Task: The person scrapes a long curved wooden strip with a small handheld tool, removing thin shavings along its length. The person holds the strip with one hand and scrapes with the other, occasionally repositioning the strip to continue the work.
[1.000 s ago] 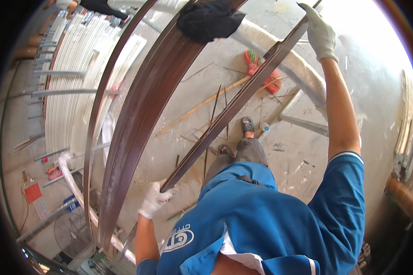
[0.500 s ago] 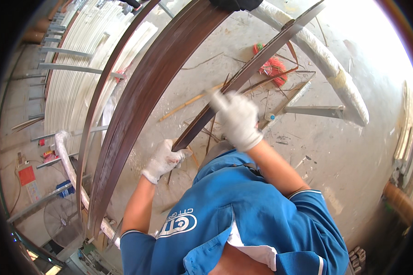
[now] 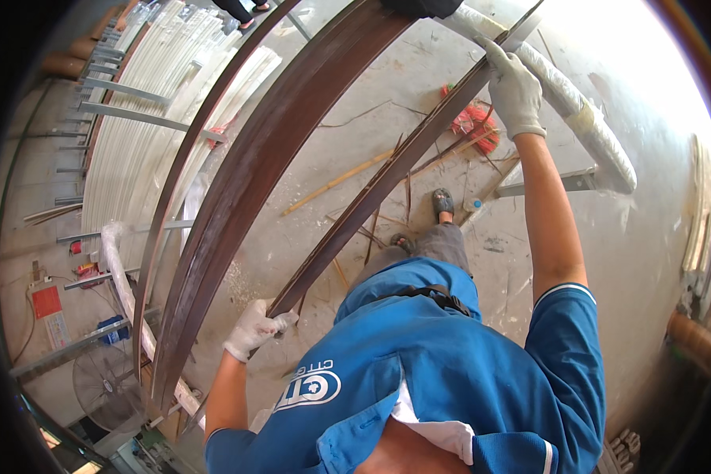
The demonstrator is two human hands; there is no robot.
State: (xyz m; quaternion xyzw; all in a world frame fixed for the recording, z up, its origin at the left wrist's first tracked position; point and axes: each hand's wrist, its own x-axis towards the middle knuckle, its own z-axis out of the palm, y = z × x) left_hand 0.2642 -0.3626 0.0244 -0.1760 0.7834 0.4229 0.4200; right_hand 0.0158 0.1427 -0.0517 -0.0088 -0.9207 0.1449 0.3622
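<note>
While gripped, dark strip spans left hand to right hand.

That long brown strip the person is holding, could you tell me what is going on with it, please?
A person in a blue shirt holds a long, thin brown strip in both gloved hands. The left hand grips its near end low by the body, while the right hand reaches up and out to hold it farther along. A stack of similar brown strips stands just to the left, and white strips lie beyond it. A red broom lies on the concrete floor.
</note>
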